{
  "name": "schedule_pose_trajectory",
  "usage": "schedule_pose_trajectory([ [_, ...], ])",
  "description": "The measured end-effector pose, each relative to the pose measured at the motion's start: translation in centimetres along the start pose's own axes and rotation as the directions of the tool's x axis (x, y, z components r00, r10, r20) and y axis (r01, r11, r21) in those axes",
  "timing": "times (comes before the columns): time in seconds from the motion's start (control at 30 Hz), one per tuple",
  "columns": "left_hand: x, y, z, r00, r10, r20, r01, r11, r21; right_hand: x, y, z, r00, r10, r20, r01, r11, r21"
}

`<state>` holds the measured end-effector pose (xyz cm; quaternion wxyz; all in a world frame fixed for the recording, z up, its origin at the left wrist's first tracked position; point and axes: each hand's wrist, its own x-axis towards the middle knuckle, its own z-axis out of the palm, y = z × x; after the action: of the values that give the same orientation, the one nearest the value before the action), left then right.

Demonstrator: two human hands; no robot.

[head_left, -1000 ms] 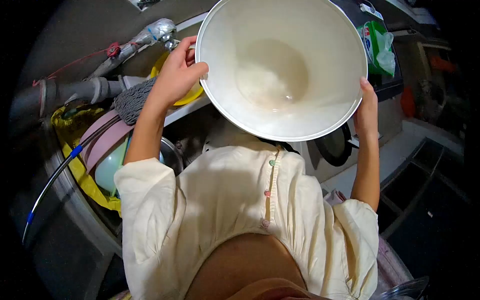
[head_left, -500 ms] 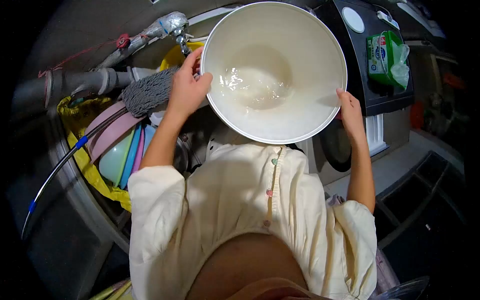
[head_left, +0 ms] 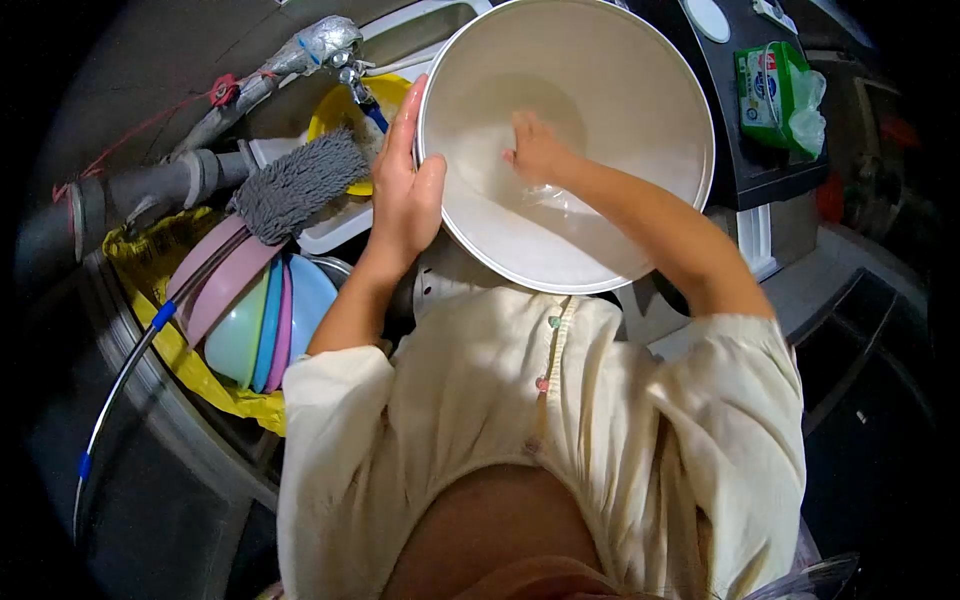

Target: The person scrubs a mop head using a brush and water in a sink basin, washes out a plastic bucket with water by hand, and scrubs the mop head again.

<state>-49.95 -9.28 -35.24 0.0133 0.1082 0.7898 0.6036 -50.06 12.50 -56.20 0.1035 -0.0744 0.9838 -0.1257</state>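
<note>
A large white bucket [head_left: 640, 110] is tilted toward me, with some water inside it. My left hand [head_left: 408, 190] steadies its left side, the palm against the outer wall and the thumb by the rim. Inside the bucket is my right hand [head_left: 538, 150], at the water near the bottom, its fingers partly curled and blurred. Whether it holds anything cannot be made out.
A grey fluffy duster [head_left: 300, 190] with a long metal handle lies at the left over coloured basins [head_left: 240, 330] in a yellow bag. Behind them, a yellow basin [head_left: 335, 110] stands under a tap [head_left: 355, 80]. A green package [head_left: 765, 95] sits on a dark surface at the right.
My right hand has let go of the bucket's right rim and moved inside it. My left hand has shifted slightly right along with the bucket. The yellow basin shows more.
</note>
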Motion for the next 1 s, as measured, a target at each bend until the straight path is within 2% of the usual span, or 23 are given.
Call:
schedule_pose_trajectory([
  [0.03,0.1,0.1,0.0,1.0,0.011,-0.001,-0.011,1.0,0.015,1.0,1.6,4.0,0.994,0.087,-0.068,-0.093,0.992,-0.09],
  [0.07,0.4,-0.1,0.0,1.0,0.021,-0.01,-0.021,0.999,0.032,1.8,1.9,2.5,0.994,0.087,-0.066,-0.093,0.992,-0.088],
  [0.1,0.6,-0.5,-0.1,0.999,0.046,0.006,-0.046,0.999,0.019,2.9,1.7,-0.8,0.951,0.221,0.215,-0.216,0.975,-0.044],
  [0.13,0.6,-0.5,-0.1,0.999,0.032,0.004,-0.032,0.999,0.022,3.5,1.5,-2.2,0.814,0.317,0.487,-0.342,0.939,-0.039],
  [0.17,0.6,-0.1,-0.2,1.0,-0.006,0.02,0.006,1.0,0.011,4.0,1.5,-0.4,0.806,0.311,0.503,-0.338,0.94,-0.04],
  [0.23,0.7,0.0,0.0,0.994,-0.106,0.028,0.107,0.994,-0.023,6.0,1.6,4.9,0.841,0.404,0.361,-0.428,0.904,-0.015],
  [0.27,0.9,-0.3,0.1,0.993,-0.116,0.025,0.117,0.993,-0.018,7.3,1.2,7.0,0.882,0.329,0.337,-0.338,0.941,-0.033],
  [0.33,0.9,-0.8,0.0,0.999,0.045,0.016,-0.045,0.999,0.007,8.8,-1.8,9.0,0.912,0.189,0.364,-0.188,0.981,-0.04],
  [0.4,0.8,-1.1,-0.1,0.999,-0.023,0.026,0.022,0.999,0.024,7.9,-4.6,7.9,0.893,0.12,0.433,-0.124,0.992,-0.02],
  [0.47,1.0,-1.9,-0.3,0.997,0.03,0.072,-0.031,0.999,0.018,5.6,-6.7,5.8,0.859,-0.1,0.502,0.257,0.932,-0.255],
  [0.5,1.0,-1.8,-0.3,0.997,0.041,0.072,-0.044,0.998,0.044,3.0,-4.9,7.9,0.91,-0.269,0.315,0.242,0.963,0.122],
  [0.53,1.1,-1.6,-0.3,0.997,0.043,0.071,-0.046,0.998,0.042,0.3,-2.0,9.4,0.935,-0.347,0.07,0.274,0.835,0.476],
  [0.57,0.9,-1.3,-0.3,0.996,0.036,0.076,-0.039,0.998,0.041,-0.5,1.9,9.8,0.71,-0.649,0.273,0.604,0.761,0.239],
  [0.6,0.9,-1.0,-0.3,0.996,0.03,0.081,-0.034,0.999,0.041,-0.7,4.7,9.4,0.385,-0.756,0.529,0.868,0.492,0.071],
  [0.63,0.8,-0.9,-0.2,0.996,0.037,0.079,-0.041,0.998,0.04,-0.3,5.7,7.6,0.388,-0.754,0.53,0.868,0.492,0.064],
  [0.7,0.7,-1.0,0.1,0.997,0.047,0.068,-0.051,0.997,0.055,1.0,6.4,2.8,0.165,-0.785,0.597,0.965,0.254,0.068],
  [0.73,0.8,-1.0,0.2,0.996,0.051,0.071,-0.055,0.997,0.052,1.3,6.0,3.8,0.17,-0.783,0.599,0.964,0.258,0.065],
  [0.8,0.9,-0.9,0.2,0.997,0.033,0.072,-0.04,0.995,0.096,2.7,3.1,7.6,0.611,-0.733,0.299,0.74,0.663,0.114],
  [0.83,0.9,-0.9,0.2,0.997,0.026,0.071,-0.033,0.994,0.101,4.2,1.4,6.1,0.606,-0.737,0.298,0.742,0.659,0.122],
  [0.87,1.0,-0.9,0.3,1.0,0.001,0.029,-0.004,0.996,0.087,6.6,-0.2,2.5,0.532,-0.574,0.623,0.709,0.704,0.043],
  [0.9,1.1,-1.0,0.5,1.0,-0.024,-0.009,0.024,0.997,0.069,7.7,-0.8,0.5,0.397,-0.319,0.861,0.691,0.721,-0.052],
  [0.93,1.2,-1.1,0.6,1.0,-0.021,-0.014,0.022,0.998,0.064,8.7,1.3,2.3,0.397,-0.315,0.862,0.693,0.719,-0.057],
  [1.0,1.1,-1.3,0.5,0.998,0.067,-0.008,-0.066,0.996,0.059,10.6,4.8,3.6,0.53,-0.226,0.817,0.623,0.757,-0.195],
])
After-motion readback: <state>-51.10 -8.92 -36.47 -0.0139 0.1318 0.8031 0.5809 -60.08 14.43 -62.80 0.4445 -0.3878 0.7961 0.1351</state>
